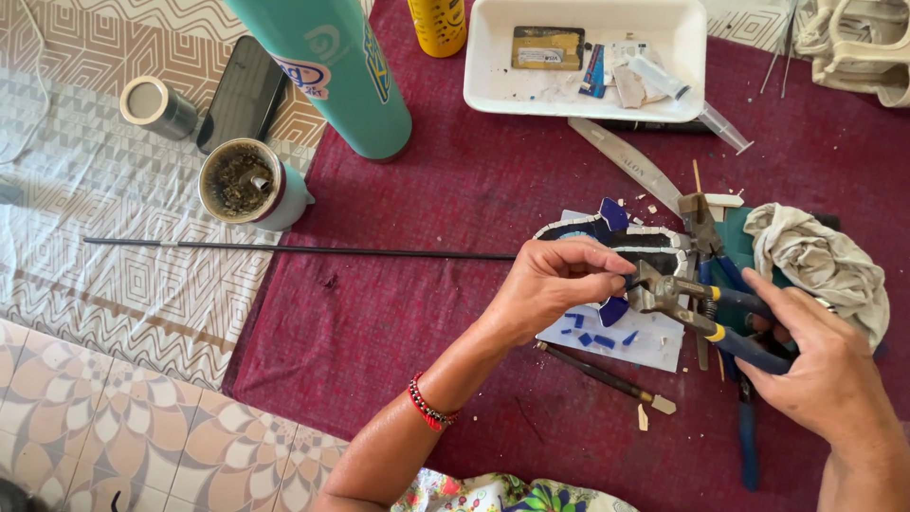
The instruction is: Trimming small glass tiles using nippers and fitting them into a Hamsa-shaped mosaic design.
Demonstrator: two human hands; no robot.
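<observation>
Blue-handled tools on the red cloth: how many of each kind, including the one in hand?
Nippers squeezed in the right hand, tips at the left hand: 1
Pliers lying above them: 1
Tool lying below the right hand, head hidden: 1
Total: 3

Nippers [664, 292]: dull metal, blue plastic handles. Tile [613, 310]: glossy blue. Cloth [379, 313]: matt maroon. Tray [493, 90]: white foam.

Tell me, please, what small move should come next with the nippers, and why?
Probably squeeze the handles: the right hand holds the blue-handled nippers, whose head meets the small blue piece pinched in the left hand above the mosaic.
</observation>
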